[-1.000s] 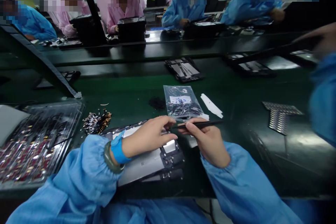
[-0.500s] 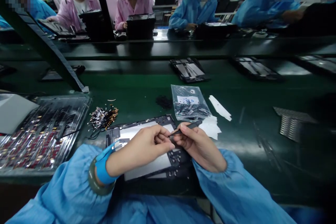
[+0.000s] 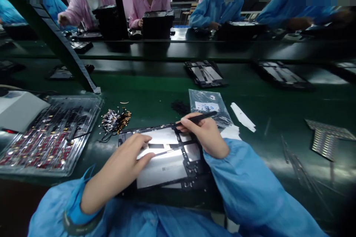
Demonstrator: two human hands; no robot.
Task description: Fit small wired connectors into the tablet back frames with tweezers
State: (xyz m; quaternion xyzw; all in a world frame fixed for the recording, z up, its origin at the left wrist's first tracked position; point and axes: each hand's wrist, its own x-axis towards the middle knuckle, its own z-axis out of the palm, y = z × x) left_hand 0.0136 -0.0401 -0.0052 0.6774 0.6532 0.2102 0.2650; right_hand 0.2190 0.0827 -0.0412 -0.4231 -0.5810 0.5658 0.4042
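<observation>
While the left hand (image 3: 126, 157) lies flat on the open tablet chassis (image 3: 167, 159), fingers spread and gripping nothing, its fingertips (image 3: 146, 141) pin the silver inner plate just beside a thin strip lying across it. Right hand (image 3: 204, 133) is curled shut around a black stylus tool (image 3: 198, 118), pen-style, tip aimed at the chassis top edge just ahead of its fingertips. Judgement: keep left-hand pressure steady so the chassis can't slide on the green belt (image 3: 278, 111), hold the tool at a shallow angle, use light force near the frame ribs. Beyond the right fingers: clear parts bag (image 3: 208, 105) with a white label, print too small to read; white strip (image 3: 243, 116) beside it. Left of the left fingers: heap of small gold-tipped connectors (image 3: 115, 120), then a clear tray (image 3: 50, 137) of parts. No brand marks legible anywhere.
</observation>
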